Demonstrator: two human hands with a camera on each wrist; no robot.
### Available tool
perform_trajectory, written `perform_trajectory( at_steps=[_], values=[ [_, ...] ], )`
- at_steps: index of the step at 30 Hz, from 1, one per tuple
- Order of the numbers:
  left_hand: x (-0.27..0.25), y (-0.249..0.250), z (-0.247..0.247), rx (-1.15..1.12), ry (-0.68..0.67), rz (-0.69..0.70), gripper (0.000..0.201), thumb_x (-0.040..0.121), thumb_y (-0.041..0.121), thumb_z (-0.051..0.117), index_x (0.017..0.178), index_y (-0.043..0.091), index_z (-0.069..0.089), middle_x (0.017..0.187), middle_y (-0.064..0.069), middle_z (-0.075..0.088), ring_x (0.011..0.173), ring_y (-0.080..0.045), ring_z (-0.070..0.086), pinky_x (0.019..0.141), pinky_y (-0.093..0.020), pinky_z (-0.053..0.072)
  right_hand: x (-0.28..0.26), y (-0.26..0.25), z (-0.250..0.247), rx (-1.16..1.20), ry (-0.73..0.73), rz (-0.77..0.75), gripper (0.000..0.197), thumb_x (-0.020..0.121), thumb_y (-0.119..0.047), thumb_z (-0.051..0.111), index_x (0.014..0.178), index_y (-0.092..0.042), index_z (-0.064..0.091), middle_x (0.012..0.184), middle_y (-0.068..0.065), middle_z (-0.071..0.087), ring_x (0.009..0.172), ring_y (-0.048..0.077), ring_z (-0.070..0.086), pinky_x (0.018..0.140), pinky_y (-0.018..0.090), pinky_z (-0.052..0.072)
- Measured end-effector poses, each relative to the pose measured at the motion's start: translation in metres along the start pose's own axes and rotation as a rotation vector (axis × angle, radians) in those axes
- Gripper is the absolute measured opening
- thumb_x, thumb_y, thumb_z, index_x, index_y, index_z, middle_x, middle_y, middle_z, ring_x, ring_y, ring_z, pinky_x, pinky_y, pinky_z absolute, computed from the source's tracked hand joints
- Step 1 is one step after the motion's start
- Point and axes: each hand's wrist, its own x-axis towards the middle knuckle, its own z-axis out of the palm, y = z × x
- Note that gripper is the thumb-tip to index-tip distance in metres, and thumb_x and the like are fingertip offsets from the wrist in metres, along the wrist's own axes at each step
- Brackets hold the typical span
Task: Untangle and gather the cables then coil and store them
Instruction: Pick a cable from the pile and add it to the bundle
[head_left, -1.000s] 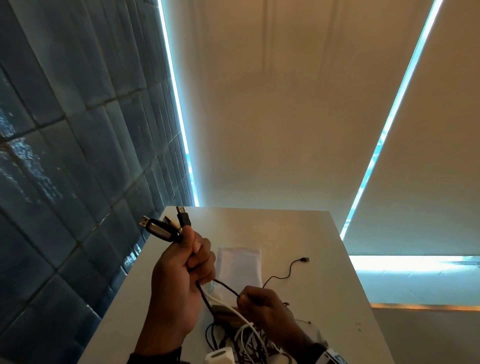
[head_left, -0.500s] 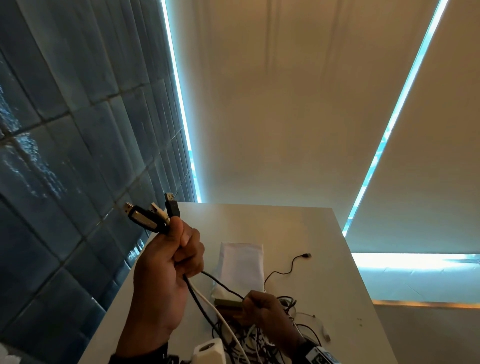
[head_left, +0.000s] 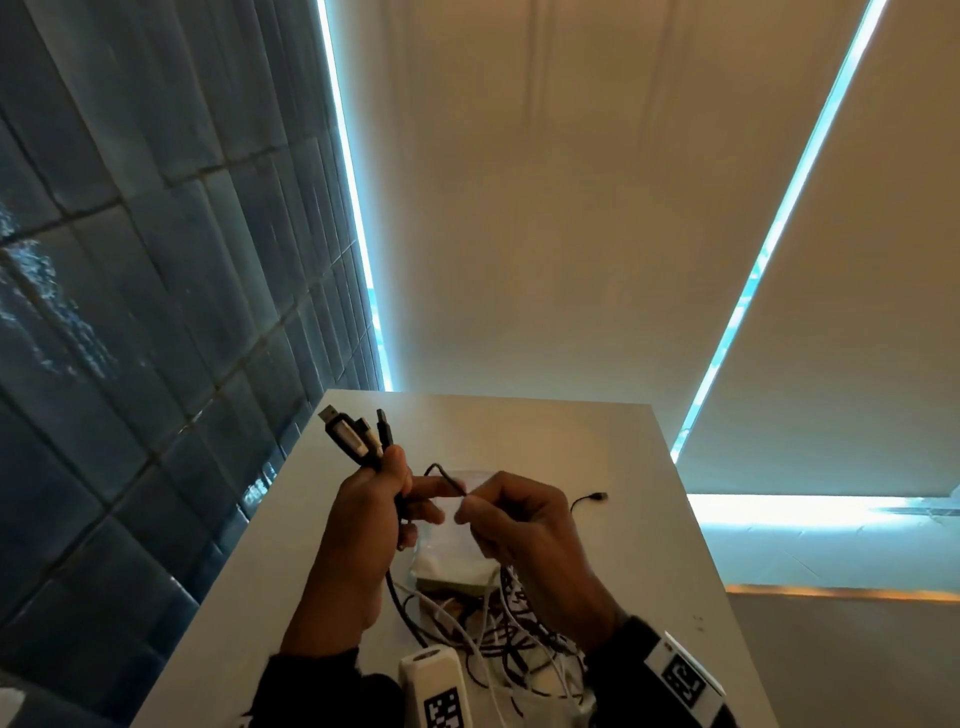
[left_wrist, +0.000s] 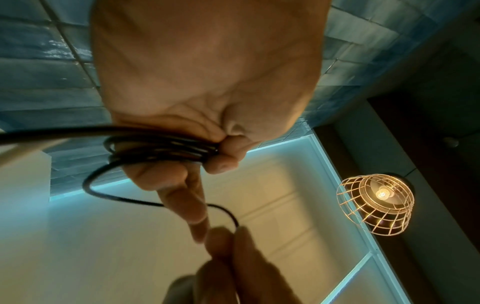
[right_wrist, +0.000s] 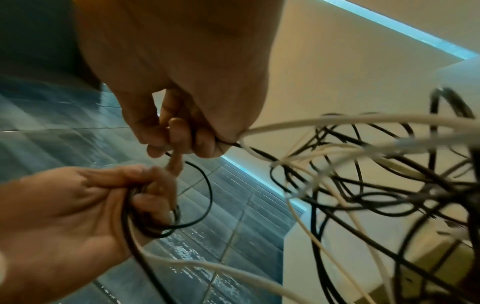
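The left hand (head_left: 363, 525) is curled round a bundle of cables (left_wrist: 166, 146), mostly black, with a white one among them; three plug ends (head_left: 358, 434) stick up out of the top of the fist, one a USB plug on a long dark body; from the left wrist view the black strands lie looped in several turns under the thumb. The right hand (head_left: 524, 535), just beside the left and above the table (head_left: 649, 519), pinches a thin black cable (head_left: 441, 475) between thumb and fingertips; that cable arches in a short loop from the right hand back into the left fist. More strands run down from both hands into the tangle (head_left: 498, 644) of black and white cables lying on the table below the right hand; the right wrist view shows them crossing each other thickly. On the far side of the tangle a white pouch (head_left: 457, 566) lies flat on the table, partly hidden by the hands; further to the right of it a thin black lead with a small plug (head_left: 592, 499) lies loose. A blue tiled wall (head_left: 130, 312) runs along the left of the table; a caged lamp (left_wrist: 375, 203) glows overhead.
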Motion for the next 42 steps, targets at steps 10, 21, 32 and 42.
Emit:
perform_trajectory(
  at_steps=[10,21,32,42],
  values=[
    [0.0,0.011,0.003,-0.642,-0.177,0.018,0.039,0.097,0.032,0.037,0.062,0.017,0.042,0.055,0.004,0.033,0.044,-0.009,0.03,0.047,-0.024,0.032,-0.008,0.035,-0.015,-0.029,-0.103,0.107,0.017,0.09,-0.013,0.062,0.077,-0.007,0.071,0.059,-0.008,0.054,0.055,0.006,0.042,0.055,0.016,0.037],
    [-0.006,0.015,-0.008,-0.491,-0.1,0.129,0.034,0.094,0.033,0.039,0.064,0.016,0.037,0.052,0.006,0.024,0.043,-0.007,0.016,0.045,-0.026,0.013,-0.021,0.107,-0.034,-0.081,-0.033,0.309,0.024,0.088,-0.026,0.06,0.066,-0.019,0.065,0.06,-0.007,0.054,0.055,0.009,0.049,0.056,0.023,0.042],
    [-0.008,0.033,-0.022,-0.41,-0.128,0.183,0.041,0.099,0.031,0.034,0.061,0.017,0.04,0.05,0.006,0.026,0.042,-0.007,0.019,0.044,-0.025,0.015,-0.026,0.123,-0.038,-0.258,0.096,0.436,0.035,0.095,-0.007,0.054,0.061,-0.014,0.06,0.061,-0.002,0.057,0.055,0.008,0.054,0.056,0.019,0.045],
    [0.005,0.004,-0.012,-0.121,0.021,-0.004,0.037,0.102,0.027,0.035,0.068,0.013,0.04,0.064,-0.016,0.067,0.041,-0.015,0.039,0.042,-0.023,0.028,0.005,0.022,-0.01,0.083,0.189,0.165,0.02,0.093,-0.008,0.058,0.076,0.002,0.061,0.049,-0.007,0.032,0.045,0.008,0.023,0.044,0.02,0.02]
  ],
)
